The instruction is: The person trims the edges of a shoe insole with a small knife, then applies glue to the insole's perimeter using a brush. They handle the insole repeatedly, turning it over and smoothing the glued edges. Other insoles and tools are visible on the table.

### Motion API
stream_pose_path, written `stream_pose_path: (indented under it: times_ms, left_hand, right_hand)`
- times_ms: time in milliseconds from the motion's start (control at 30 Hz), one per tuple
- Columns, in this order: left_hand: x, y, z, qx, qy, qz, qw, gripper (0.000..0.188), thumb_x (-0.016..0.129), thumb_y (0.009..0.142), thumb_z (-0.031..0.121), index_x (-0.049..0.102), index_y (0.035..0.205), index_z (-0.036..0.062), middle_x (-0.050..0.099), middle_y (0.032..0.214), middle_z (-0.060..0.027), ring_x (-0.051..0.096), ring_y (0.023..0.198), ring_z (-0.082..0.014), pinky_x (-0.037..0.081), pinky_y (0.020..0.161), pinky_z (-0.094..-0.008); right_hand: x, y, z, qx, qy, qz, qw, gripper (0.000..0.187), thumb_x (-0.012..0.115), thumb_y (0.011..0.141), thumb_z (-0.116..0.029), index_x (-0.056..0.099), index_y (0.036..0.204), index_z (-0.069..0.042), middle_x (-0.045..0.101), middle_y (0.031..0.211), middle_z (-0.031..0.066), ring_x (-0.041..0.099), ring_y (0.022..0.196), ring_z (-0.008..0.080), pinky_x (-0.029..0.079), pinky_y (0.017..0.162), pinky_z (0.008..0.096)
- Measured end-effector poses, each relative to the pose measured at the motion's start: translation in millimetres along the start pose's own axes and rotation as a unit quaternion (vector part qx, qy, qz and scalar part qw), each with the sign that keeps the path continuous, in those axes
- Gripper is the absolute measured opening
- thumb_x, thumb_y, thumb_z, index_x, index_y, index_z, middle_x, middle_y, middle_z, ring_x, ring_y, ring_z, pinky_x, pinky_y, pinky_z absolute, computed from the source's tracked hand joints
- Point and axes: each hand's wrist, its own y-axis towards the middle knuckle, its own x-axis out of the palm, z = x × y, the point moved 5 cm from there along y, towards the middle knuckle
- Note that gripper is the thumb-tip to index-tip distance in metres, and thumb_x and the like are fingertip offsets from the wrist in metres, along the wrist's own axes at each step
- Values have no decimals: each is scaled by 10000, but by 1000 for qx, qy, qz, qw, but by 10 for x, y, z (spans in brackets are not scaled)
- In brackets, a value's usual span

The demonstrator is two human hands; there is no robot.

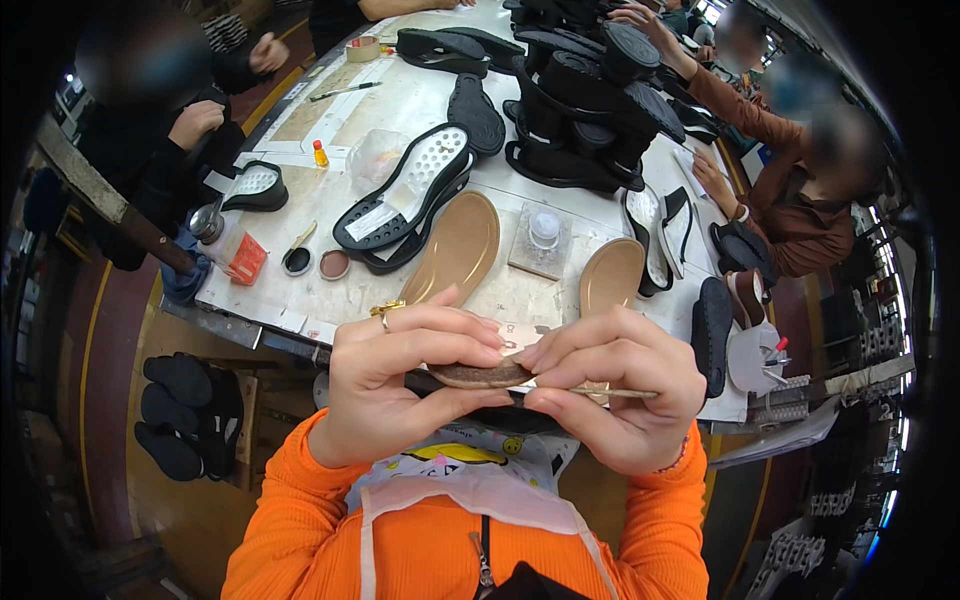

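Brown piece [480, 377] pinched by left hand [385, 375] and right hand [640, 385]; tan insoles [460, 250] just beyond, black soles [572, 165] heaped behind.

Bright orange, ribbed top [420, 550] with long sleeves [285, 520], a dark zip [485, 535] and metal pull [485, 575]; pale apron [470, 489] with a yellow cartoon print [440, 460]; gold rings [385, 321] on the left fingers [430, 350]; thin bracelet [684, 455] on the right.
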Motion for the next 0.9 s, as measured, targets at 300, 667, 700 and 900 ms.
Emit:
stream_pose_path:
  times_ms: [300, 667, 700, 900]
  left_hand:
    - [7, 30, -15, 8, -11, 3, 1000, 272, 860, 634, 76, 723, 869, 69, 715, 913, -83, 702, 886, -209, 460, 971, -446]
    - [8, 13, 25, -1, -41, -20, 999, 212, 839, 651, 37, 710, 815, 69, 707, 898, -62, 691, 889, -192, 425, 1004, -446]
    - [5, 12, 29, -1, -39, -23, 999, 209, 838, 652, 36, 709, 813, 68, 708, 898, -60, 691, 888, -191, 425, 1004, -445]
    - [17, -7, 33, -5, -50, -29, 998, 207, 839, 651, 30, 707, 806, 71, 708, 894, -52, 692, 892, -188, 423, 1001, -428]
  right_hand:
    - [-8, 22, -19, 14, -28, -24, 999, 147, 774, 702, 33, 681, 813, 8, 668, 830, 138, 685, 764, 214, 534, 667, 275]
    - [9, 60, -26, -11, -32, -43, 998, 141, 761, 723, 17, 656, 817, 18, 630, 821, 126, 639, 687, 214, 509, 596, 273]
    - [10, 62, -24, -11, -30, -44, 999, 143, 763, 720, 15, 654, 813, 17, 628, 820, 127, 638, 684, 215, 507, 592, 274]
    - [-64, 14, 64, 66, 99, -12, 993, 103, 737, 743, 17, 638, 770, 22, 636, 815, 145, 664, 728, 227, 537, 665, 303]
